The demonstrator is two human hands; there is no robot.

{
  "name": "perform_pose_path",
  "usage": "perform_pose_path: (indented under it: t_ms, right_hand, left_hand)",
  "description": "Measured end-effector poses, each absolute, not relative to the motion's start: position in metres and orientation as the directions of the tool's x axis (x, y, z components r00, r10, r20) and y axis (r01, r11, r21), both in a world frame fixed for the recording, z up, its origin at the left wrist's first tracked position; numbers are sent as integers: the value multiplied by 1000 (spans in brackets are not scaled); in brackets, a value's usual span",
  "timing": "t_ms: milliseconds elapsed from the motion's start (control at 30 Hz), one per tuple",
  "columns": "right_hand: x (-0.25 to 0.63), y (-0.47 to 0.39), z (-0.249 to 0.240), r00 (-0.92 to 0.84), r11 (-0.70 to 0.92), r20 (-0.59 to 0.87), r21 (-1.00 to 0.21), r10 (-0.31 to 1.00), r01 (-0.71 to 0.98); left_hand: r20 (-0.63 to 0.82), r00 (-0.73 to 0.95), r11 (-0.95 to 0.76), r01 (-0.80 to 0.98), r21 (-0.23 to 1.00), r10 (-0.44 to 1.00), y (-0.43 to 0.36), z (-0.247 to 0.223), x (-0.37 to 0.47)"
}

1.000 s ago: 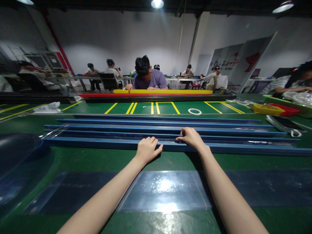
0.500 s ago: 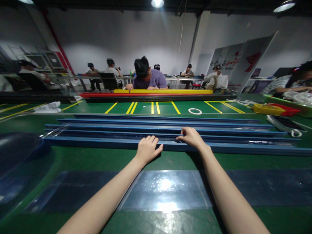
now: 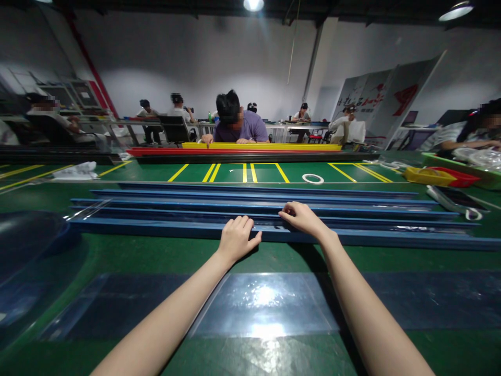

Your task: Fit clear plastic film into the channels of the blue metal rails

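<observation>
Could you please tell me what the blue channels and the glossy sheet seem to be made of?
The blue channels look like rigid plastic or coated metal, satin; straight edges and soft sheen leave both open. The glossy sheet is likely smooth plastic film, given its bright, rippled glare.

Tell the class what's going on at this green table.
The left hand rests on the nearest blue channel strip. The right hand is at the strips too, fingers curled; whether it grips anything small is unclear. Clear plastic film lies in front, under the forearms. Across the table, a person in purple leans over a yellow strip.
</observation>
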State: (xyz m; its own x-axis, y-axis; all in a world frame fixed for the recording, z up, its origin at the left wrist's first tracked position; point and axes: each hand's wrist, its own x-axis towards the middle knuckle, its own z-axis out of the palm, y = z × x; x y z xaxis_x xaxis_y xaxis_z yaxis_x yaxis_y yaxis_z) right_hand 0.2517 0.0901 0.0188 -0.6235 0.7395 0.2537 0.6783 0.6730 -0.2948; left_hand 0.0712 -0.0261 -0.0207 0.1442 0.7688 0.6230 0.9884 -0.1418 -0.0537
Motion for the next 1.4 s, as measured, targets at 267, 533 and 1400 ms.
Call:
perform_pose_path:
  t_ms: [267, 533, 1400]
  right_hand:
    - [219, 75, 3, -631, 730, 368, -314, 683, 607]
    - [219, 76, 3, -615, 721, 387, -255, 687, 645]
    - [219, 76, 2, -623, 735, 396, -284, 675, 615]
  left_hand:
    - [653, 192, -155, 981, -115, 733, -26, -21, 70]
    - [641, 231, -213, 971, -108, 731, -28, -22, 68]
    - [647, 200, -180, 979, -98, 736, -27, -24, 67]
